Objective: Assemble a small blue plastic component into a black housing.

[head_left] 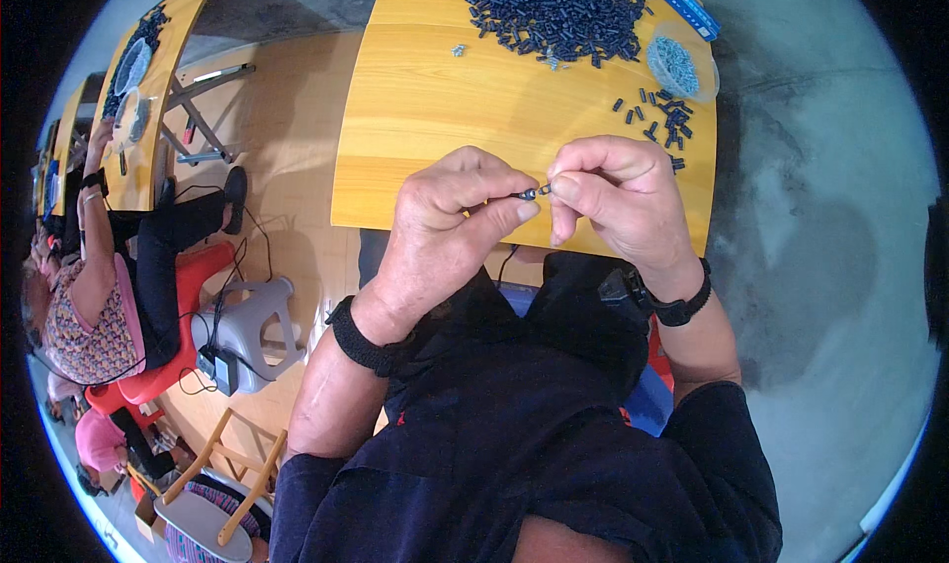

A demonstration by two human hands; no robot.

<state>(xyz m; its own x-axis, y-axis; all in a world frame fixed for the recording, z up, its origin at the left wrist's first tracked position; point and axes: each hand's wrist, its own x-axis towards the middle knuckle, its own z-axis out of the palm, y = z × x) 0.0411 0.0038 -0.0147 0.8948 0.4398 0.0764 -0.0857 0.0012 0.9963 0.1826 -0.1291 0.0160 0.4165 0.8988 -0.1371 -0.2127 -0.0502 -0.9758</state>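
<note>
My left hand (pixel 450 222) and my right hand (pixel 618 197) meet above the near edge of a yellow wooden table (pixel 425 118). Between their fingertips is a small dark cylindrical part (pixel 526 195) with a tiny metal piece (pixel 544 188) at its right end. The left thumb and fingers pinch the dark part; the right thumb and forefinger pinch the metal piece. Both wrists wear black bands.
A big heap of small dark parts (pixel 559 11) lies at the table's far side, with a smaller scatter (pixel 664 118) on the right. A clear round dish of small metal pieces (pixel 680 64) and a blue strip (pixel 682 0) sit beside them. Another person (pixel 99 296) sits at left near a grey stool (pixel 247 326).
</note>
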